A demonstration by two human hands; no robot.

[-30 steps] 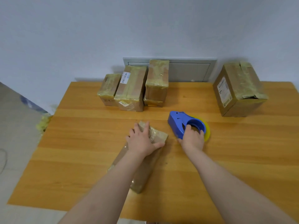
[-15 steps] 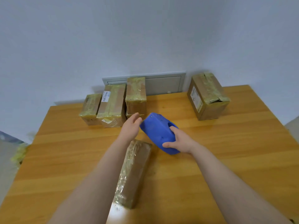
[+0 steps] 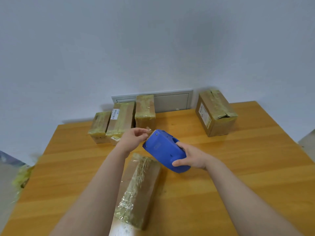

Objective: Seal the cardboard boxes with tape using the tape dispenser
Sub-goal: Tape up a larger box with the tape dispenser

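A long, narrow cardboard box (image 3: 138,189) with wrinkled tape along its top lies on the wooden table (image 3: 238,176) in front of me. Above its far end my right hand (image 3: 192,156) grips the blue tape dispenser (image 3: 164,149), held off the table with its toothed edge pointing up and left. My left hand (image 3: 134,139) is at that toothed edge, its fingertips pinching the tape end (image 3: 148,129). Neither hand touches the box.
Three taped boxes (image 3: 122,120) stand together at the table's far edge. A larger taped box (image 3: 215,113) sits at the far right. A grey wall panel (image 3: 170,101) is behind them. Yellowish material (image 3: 22,176) lies off the table's left side.
My right hand lifted the dispenser off the table and tilted it. My left hand left the box, rose to the dispenser's toothed edge and now pinches the tape end.
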